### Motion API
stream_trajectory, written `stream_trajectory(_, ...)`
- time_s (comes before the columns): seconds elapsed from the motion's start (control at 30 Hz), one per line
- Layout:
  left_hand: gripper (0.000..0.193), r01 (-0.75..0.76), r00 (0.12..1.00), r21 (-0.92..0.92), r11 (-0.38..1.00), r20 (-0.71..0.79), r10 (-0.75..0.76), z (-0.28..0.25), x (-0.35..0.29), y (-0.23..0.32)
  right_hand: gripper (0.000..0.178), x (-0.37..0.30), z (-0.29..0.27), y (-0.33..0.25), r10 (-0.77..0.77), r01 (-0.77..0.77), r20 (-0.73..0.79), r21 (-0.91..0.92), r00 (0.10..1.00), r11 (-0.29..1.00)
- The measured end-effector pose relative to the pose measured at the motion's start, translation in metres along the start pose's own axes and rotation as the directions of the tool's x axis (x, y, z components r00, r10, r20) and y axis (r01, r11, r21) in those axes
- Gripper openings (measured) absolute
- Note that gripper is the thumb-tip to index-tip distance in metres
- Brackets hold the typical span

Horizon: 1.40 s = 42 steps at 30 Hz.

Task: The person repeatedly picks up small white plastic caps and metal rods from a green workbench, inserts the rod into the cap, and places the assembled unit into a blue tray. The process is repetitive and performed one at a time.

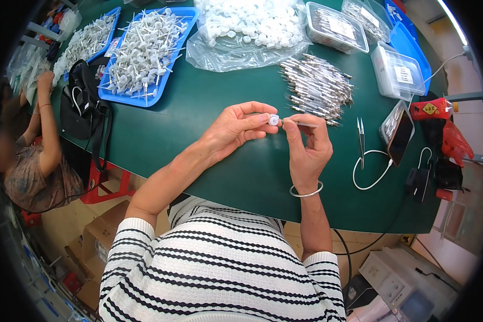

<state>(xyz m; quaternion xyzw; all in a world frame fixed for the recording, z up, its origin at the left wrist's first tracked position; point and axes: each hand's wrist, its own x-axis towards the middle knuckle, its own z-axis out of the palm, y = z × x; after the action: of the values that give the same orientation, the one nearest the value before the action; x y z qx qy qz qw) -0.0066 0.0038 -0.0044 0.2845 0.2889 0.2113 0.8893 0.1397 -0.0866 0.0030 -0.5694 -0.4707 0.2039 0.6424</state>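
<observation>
Between the thumb and fingers of my left hand (232,129) is a small white plastic cap (273,119). Just to its right, my right hand (309,147) pinches a thin metal pin (307,124), its tip close to the cap. Whether the pin's tip is inside the cap or only touching it is too small to tell. Beyond my right hand lies a heap of metal pins (317,88). A pile of similar white caps (252,24) rests on a clear plastic bag (220,60) at the far side of the green table (236,185).
Blue trays (124,100) hold white-headed pins at the far left, near a black bag (74,115). Tweezers (361,144), a cabled phone (401,138) and a red packet (430,109) lie right. Clear plastic boxes (397,75) stand far right. Another person (43,166) sits left.
</observation>
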Motion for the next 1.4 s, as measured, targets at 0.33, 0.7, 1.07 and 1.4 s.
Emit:
stream_trajectory(0.33, 0.024, -0.012, 1.0, 0.002, 1.0, 0.008, 0.012, -0.0008, 0.0009, -0.0012, 0.014, 0.0011, 0.0002, -0.0011, -0.065, 0.065, 0.001, -0.099, 0.998, 0.993)
stream_trajectory(0.7, 0.023, -0.006, 1.0, 0.002, 1.0, -0.001, 0.006, 0.0, 0.0004, -0.0011, 0.014, 0.0011, 0.0004, -0.0003, -0.089, 0.089, 0.006, -0.123, 0.996, 0.988)
stream_trajectory(1.07, 0.025, 0.012, 1.0, -0.032, 0.999, 0.014, -0.012, -0.0002, 0.0, -0.0002, 0.014, 0.0017, -0.0021, -0.0008, -0.08, 0.081, 0.021, -0.071, 0.997, 0.994)
stream_trajectory(1.4, 0.023, -0.044, 0.999, 0.099, 0.994, 0.01, 0.044, 0.0001, -0.001, -0.0014, 0.015, 0.0022, -0.0039, -0.0005, -0.116, 0.122, 0.055, -0.112, 0.992, 0.986)
